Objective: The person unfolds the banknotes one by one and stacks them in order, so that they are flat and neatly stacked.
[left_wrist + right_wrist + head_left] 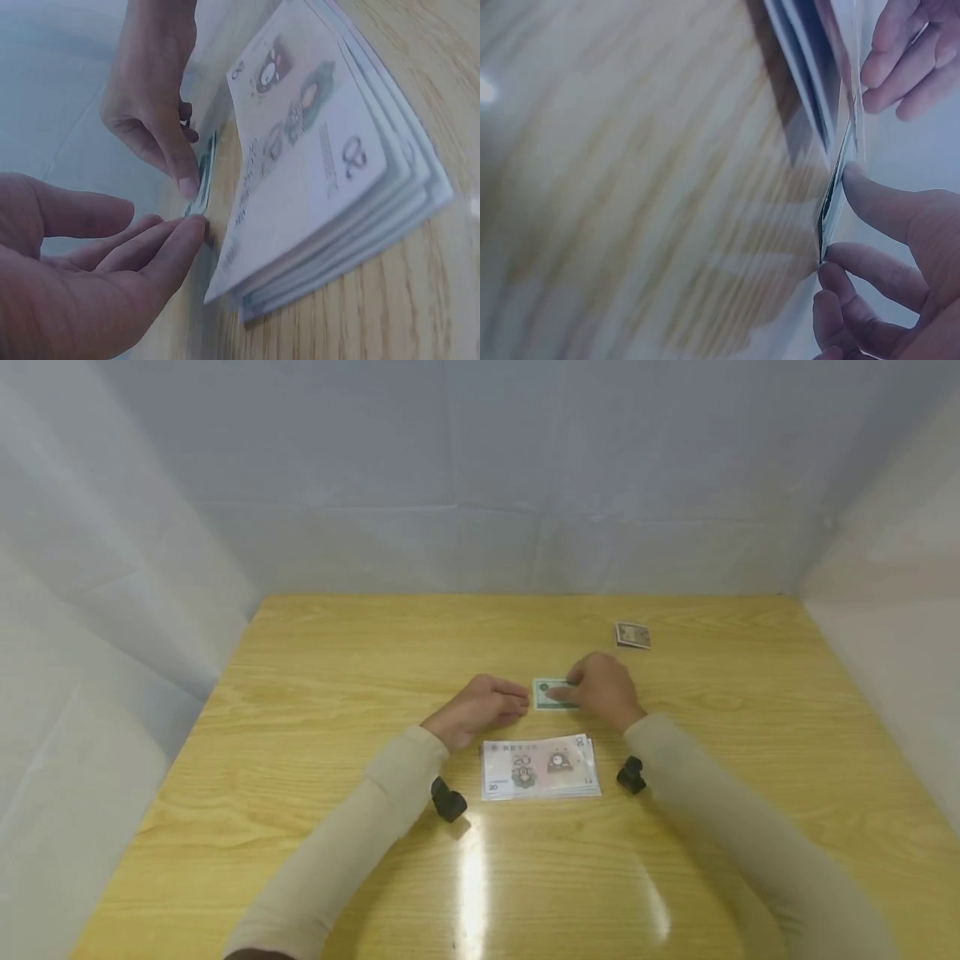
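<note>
Sleeves: two beige sleeves reach in from the near edge of the table, each with a small black wrist camera just behind the hand.
Stack of notes: a pile of pinkish banknotes marked 20 lies flat on the table between the two wrists, its edges slightly fanned; nothing holds it.
Left hand: the left hand rests on the table just beyond the pile, to the left. Its grip is loose and holds nothing, the fingers lightly bent. In the left wrist view the fingertips lie right at the near end of the green note; whether they touch it cannot be told.
Green note: a small green banknote lies on the table just beyond the pile, between the two hands, its right part hidden under the right hand.
Right hand: the right hand lies over the green note's right end, its grip pinching that edge between thumb and fingertips.
Far note: a small brownish banknote lies alone further back to the right, well apart from both hands.
Surround: pale cloth walls stand behind the table.
</note>
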`<state>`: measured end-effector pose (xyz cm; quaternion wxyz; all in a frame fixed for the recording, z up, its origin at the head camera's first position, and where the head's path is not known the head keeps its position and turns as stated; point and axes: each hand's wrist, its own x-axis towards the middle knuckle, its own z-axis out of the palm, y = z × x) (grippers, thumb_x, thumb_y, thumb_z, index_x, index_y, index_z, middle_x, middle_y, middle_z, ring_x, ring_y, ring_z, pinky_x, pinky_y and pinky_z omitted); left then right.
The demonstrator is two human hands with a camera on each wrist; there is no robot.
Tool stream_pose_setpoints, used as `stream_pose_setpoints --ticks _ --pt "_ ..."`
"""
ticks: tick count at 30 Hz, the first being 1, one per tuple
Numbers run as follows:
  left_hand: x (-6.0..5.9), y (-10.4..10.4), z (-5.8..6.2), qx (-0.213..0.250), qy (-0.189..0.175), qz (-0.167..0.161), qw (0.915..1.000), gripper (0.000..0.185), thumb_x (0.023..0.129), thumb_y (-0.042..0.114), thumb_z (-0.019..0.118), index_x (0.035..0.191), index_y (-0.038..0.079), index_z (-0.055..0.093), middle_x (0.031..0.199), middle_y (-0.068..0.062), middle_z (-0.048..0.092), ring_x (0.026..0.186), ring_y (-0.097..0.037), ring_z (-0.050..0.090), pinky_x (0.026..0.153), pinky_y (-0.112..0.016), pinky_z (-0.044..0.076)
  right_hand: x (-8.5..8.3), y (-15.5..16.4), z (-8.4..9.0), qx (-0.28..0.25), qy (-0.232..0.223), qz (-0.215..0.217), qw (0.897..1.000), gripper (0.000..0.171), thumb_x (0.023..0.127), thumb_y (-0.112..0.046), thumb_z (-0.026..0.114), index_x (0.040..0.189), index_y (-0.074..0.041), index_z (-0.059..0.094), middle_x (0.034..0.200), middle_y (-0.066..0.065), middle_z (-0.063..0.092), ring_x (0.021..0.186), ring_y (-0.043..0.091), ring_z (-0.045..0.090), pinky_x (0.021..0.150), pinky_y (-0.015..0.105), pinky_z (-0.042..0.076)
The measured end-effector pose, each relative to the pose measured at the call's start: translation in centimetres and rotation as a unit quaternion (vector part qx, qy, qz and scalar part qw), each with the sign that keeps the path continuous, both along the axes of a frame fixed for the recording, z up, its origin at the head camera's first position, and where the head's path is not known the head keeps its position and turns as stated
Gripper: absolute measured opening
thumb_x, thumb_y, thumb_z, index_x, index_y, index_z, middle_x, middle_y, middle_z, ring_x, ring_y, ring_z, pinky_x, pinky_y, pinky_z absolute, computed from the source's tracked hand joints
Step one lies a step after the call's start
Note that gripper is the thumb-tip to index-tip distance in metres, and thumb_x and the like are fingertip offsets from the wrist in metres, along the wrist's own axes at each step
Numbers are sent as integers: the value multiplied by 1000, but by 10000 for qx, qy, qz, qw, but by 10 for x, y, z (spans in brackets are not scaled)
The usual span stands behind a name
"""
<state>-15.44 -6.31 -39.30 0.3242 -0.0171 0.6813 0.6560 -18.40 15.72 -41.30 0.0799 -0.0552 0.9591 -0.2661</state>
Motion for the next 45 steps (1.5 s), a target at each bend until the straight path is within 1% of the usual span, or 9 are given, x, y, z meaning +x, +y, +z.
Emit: stream_pose_setpoints --ticks 7,15,18,21,25,29,33,40,45 --pt "-1 5 3 425 -307 1 9986 47 99 -6 52 145 -11 44 150 -25 45 137 -33 48 114 -36 44 1 -4 -1 -108 150 92 9998 47 84 -38 84 106 2 75 112 20 73 104 38 68 89 51 60" --pt "-1 7 7 625 -627 296 9956 51 96 -12 52 146 -12 41 149 -28 45 137 -35 48 114 -37 44 1 -4 -1 -141 121 39 9998 46 83 -36 85 106 2 75 113 20 72 104 38 68 90 51 59" --pt "-1 7 6 626 -669 309 9953 51 97 -12 51 146 -11 41 148 -27 46 136 -34 49 114 -36 45 2 -4 -1 -144 139 49 9998 45 84 -35 84 107 2 75 113 21 72 105 38 68 91 51 59" --pt "-1 7 5 745 -709 360 9940 50 97 -11 51 146 -12 41 147 -26 48 136 -34 50 114 -37 45 4 -4 -1 -158 142 41 9998 44 83 -35 85 106 2 76 113 20 73 104 37 68 90 51 59" --pt "-1 7 2 1016 -774 458 9908 52 97 -10 53 147 -13 38 148 -26 47 137 -34 49 114 -38 44 4 -5 -2 -175 159 38 9997 42 83 -35 85 104 0 76 109 18 74 99 34 68 87 49 59" --pt "-1 8 0 1102 -770 489 9897 57 96 -11 54 149 -12 35 149 -26 45 136 -36 49 114 -38 45 3 -6 -3 -175 190 43 9997 40 83 -34 85 102 0 77 106 17 74 95 31 68 84 47 59" --pt "-1 7 0 1180 -814 579 9880 60 95 -12 55 151 -11 32 148 -27 45 134 -36 50 113 -36 45 4 -7 -3 -148 219 46 9996 39 84 -34 85 103 0 77 106 17 74 94 30 68 84 46 59" --pt "-2 7 1 1420 -908 653 9835 58 96 -14 51 151 -12 32 148 -29 43 134 -36 50 113 -34 46 5 -7 -2 -186 196 95 9996 40 85 -33 84 104 1 76 108 18 74 97 33 68 86 48 58" --pt "-4 8 -1 1222 -864 676 9864 55 96 -14 49 150 -11 36 149 -28 44 136 -35 49 113 -35 45 4 -6 -2 -182 147 88 9997 40 85 -33 83 106 1 76 111 18 73 101 34 68 89 50 58"
